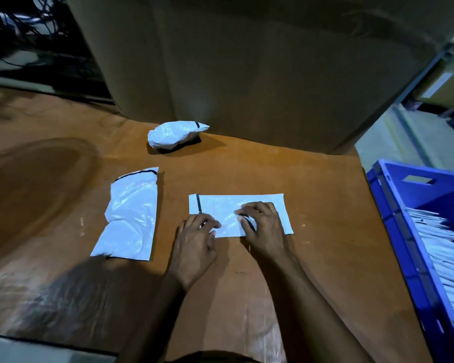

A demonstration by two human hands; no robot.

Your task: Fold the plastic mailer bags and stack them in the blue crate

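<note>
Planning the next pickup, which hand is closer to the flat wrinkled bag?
Left. The left hand sits just right of the flat wrinkled bag; the right hand is farther right, on the rectangular bag.
</note>
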